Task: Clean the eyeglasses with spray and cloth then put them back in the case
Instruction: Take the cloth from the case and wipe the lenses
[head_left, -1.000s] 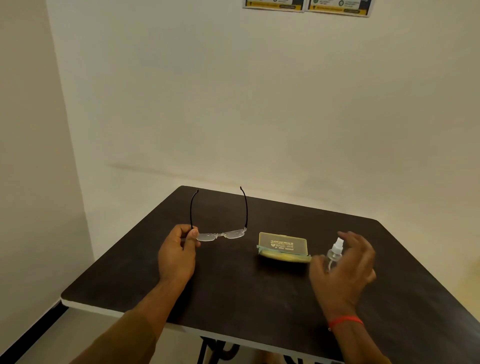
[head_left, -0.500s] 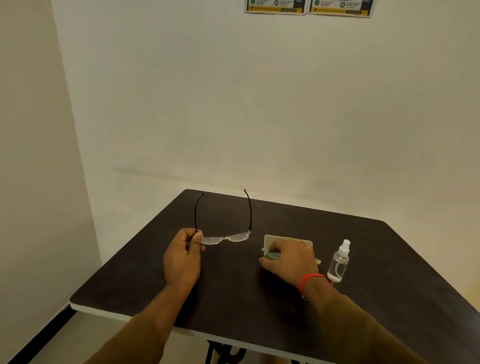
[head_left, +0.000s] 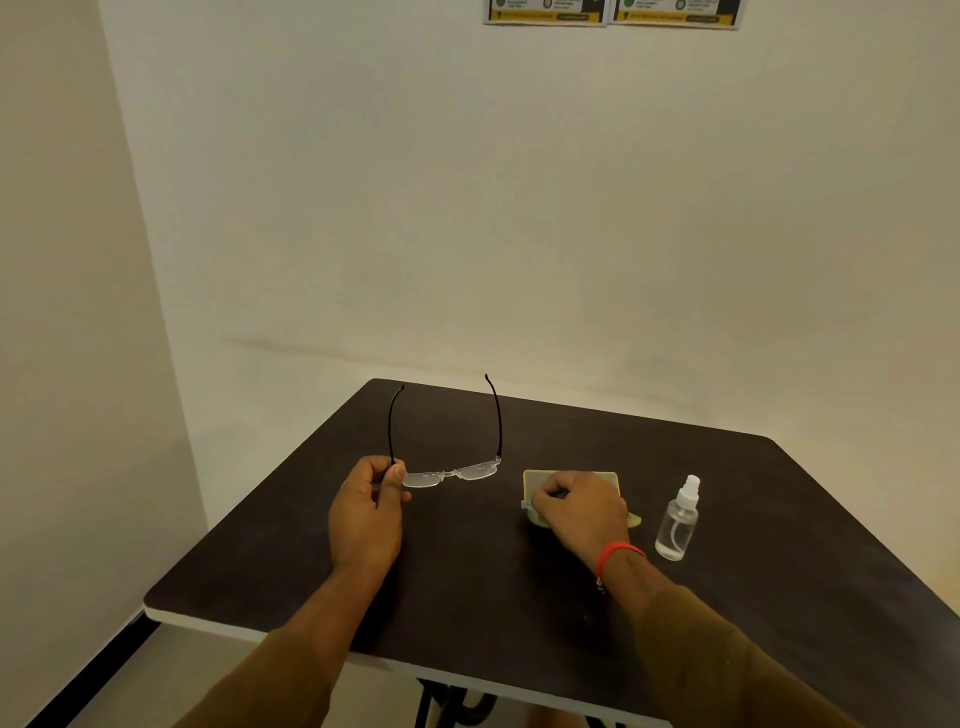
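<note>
Left hand pinched on the eyeglasses at the lens end, temples open, lifted above the dark bench. Right hand curled over the case, right of the eyeglasses, fingertips pinching a pale green cloth at its left edge. Spray bottle upright just right of the case, untouched.

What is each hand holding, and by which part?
Left hand pinches the glasses at the left lens corner by the hinge. Right hand rests on the case, pinching something there; unclear what.
</note>
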